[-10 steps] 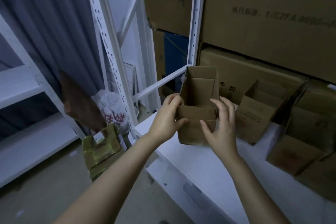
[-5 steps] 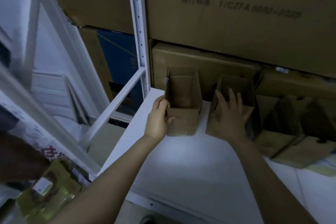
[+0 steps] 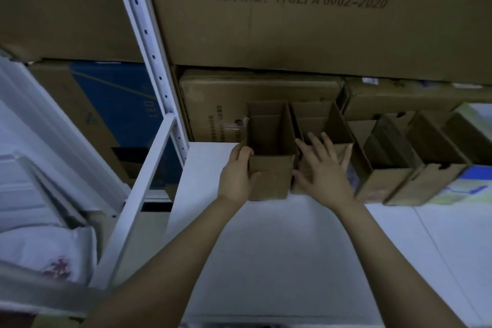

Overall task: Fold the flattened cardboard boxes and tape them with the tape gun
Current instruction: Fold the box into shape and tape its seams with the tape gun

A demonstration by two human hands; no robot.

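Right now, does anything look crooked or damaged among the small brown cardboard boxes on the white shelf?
Little stands out. The left hand grips the leftmost small brown cardboard box, upright beside its neighbours. The fourth box along has a dark notch in its front rim, possibly a tear.

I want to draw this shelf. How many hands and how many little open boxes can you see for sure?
Hands: 2, left hand, right hand.
Little open boxes: 4, from the left: first box, second box, third box, fourth box.
Total: 6. Far right edge too unclear to count.
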